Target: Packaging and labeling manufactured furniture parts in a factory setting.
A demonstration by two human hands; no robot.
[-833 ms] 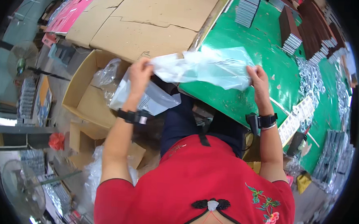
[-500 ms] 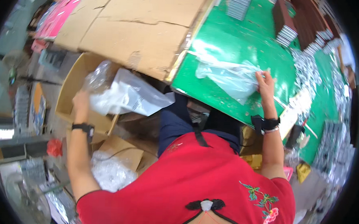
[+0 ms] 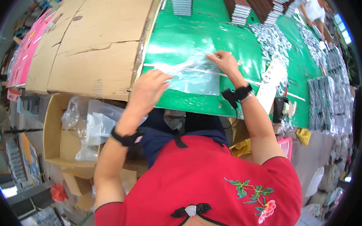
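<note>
The left hand (image 3: 147, 89), earlier down at the box (image 3: 56, 136) of bags, is now up on the green surface (image 3: 200, 33), fingers pressing the clear bag (image 3: 194, 75). Beyond, the right hand (image 3: 223, 62) pinches its far edge as before.

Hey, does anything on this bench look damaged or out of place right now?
Yes: the flattened cardboard sheet left of the green table is torn and cracked across. The clear plastic bag under the left hand and right hand lies wrinkled.
</note>
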